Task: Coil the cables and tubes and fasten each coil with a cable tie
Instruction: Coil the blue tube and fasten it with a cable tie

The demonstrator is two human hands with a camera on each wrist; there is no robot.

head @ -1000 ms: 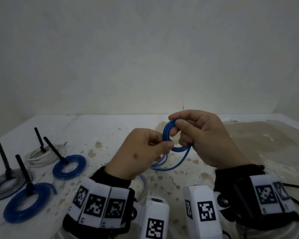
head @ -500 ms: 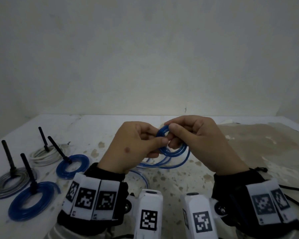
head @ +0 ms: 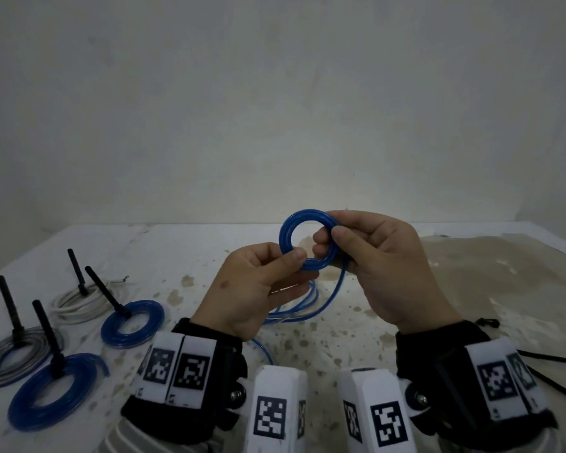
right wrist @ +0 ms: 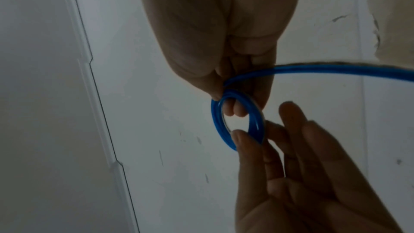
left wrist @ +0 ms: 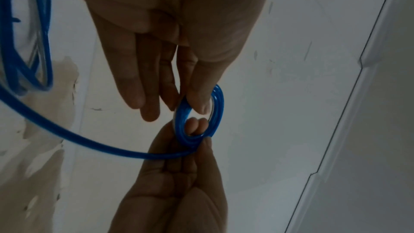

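Observation:
A small coil of blue tube (head: 286, 237) is held up above the table, its ring facing me. My left hand (head: 295, 259) pinches the coil's lower edge between thumb and forefinger, with the other fingers fairly straight in the left wrist view (left wrist: 198, 106). My right hand (head: 331, 237) pinches the coil's right side, two fingertips poking through the ring (right wrist: 235, 111). The uncoiled tube (head: 335, 289) runs from the right hand down to loose loops (head: 294, 308) on the table.
At the left lie a white cable coil (head: 79, 304), two blue tube coils (head: 133, 323) (head: 56, 392) and a grey coil (head: 9, 362), each with a black cable tie sticking up. Loose black cable ties (head: 548, 358) lie at the right. The stained table (head: 471, 273) ends at a wall.
Both hands have lifted the coil and turned it from edge-on to face me. The hands have drawn slightly apart, and the ring looks wider and rounder.

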